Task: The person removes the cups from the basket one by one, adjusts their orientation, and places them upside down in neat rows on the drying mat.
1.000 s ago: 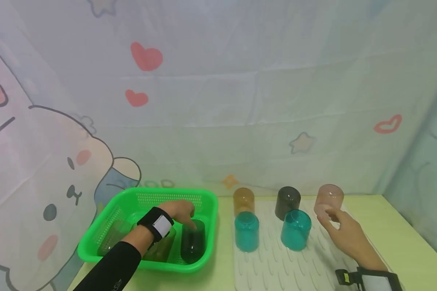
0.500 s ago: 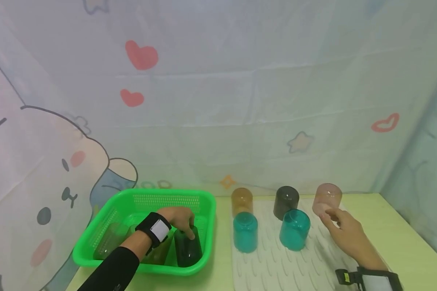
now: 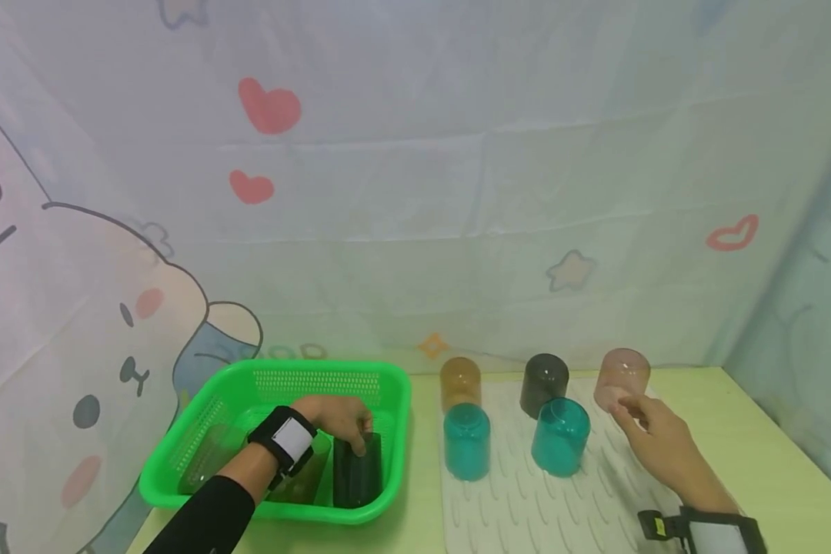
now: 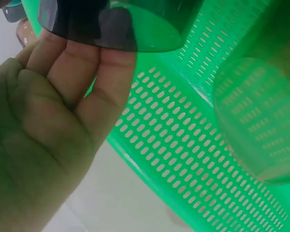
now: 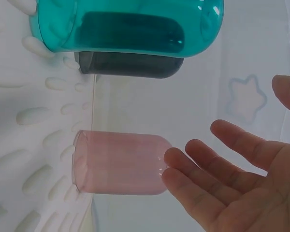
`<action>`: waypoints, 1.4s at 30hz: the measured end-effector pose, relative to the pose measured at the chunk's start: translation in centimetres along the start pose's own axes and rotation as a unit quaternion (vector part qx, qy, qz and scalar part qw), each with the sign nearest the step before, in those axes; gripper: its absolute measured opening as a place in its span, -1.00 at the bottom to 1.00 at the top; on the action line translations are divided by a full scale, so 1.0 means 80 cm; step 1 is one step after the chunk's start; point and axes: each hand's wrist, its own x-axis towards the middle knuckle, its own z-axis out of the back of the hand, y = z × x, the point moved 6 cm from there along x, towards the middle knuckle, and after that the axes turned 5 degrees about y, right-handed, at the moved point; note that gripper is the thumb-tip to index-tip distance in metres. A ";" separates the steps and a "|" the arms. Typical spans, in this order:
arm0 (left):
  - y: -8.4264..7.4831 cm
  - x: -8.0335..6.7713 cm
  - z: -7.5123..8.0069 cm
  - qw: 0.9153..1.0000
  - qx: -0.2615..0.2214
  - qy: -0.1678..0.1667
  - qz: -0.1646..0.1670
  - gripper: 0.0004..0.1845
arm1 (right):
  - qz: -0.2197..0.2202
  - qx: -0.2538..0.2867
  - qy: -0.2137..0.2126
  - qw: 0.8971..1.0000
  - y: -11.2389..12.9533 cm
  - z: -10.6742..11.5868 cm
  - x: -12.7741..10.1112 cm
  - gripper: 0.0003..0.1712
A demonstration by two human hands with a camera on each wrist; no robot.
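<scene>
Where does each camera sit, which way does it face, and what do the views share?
Head: worn on the head, facing forward and down at the basket, mat and backdrop; left hand and right hand show.
Left wrist: worn there, facing the basket and the dark cup gripped inside it; the left hand shows.
Right wrist: worn there, facing the pink cup, picture turned sideways; the right hand shows.
Shared: head and left wrist show the basket; head and right wrist, the pink cup.
</scene>
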 end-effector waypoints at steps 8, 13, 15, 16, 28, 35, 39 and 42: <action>-0.009 -0.011 0.003 1.000 0.001 -0.007 -0.028 -0.81 | -0.006 0.012 0.015 1.000 -0.002 -0.003 0.004 -0.34; -0.012 -0.033 0.015 0.995 -0.024 -0.063 -0.067 -0.77 | -0.010 0.011 0.017 1.000 0.000 -0.005 0.006 -0.30; -0.015 -0.042 0.019 0.991 -0.033 -0.094 -0.087 -0.79 | -0.011 0.010 0.017 1.000 0.001 -0.005 0.008 -0.28; -0.017 -0.046 0.021 0.988 -0.038 -0.110 -0.097 -0.79 | -0.013 0.010 0.018 1.000 0.002 -0.005 0.008 -0.28; -0.030 -0.082 0.024 0.936 -0.133 -0.310 -0.097 -0.86 | -0.027 0.013 0.015 0.999 0.013 0.008 -0.003 -0.29; -0.059 -0.090 0.011 0.860 -0.279 -0.411 -0.114 -0.83 | 0.061 0.012 -0.053 0.997 0.041 0.022 -0.012 -0.60; -0.077 -0.082 0.000 0.836 -0.327 -0.416 -0.149 -0.84 | 0.092 0.017 -0.053 0.994 0.061 0.024 -0.011 -0.59; -0.088 -0.074 -0.009 0.825 -0.352 -0.411 -0.165 -0.83 | 0.113 0.032 -0.047 0.992 0.077 0.023 -0.013 -0.56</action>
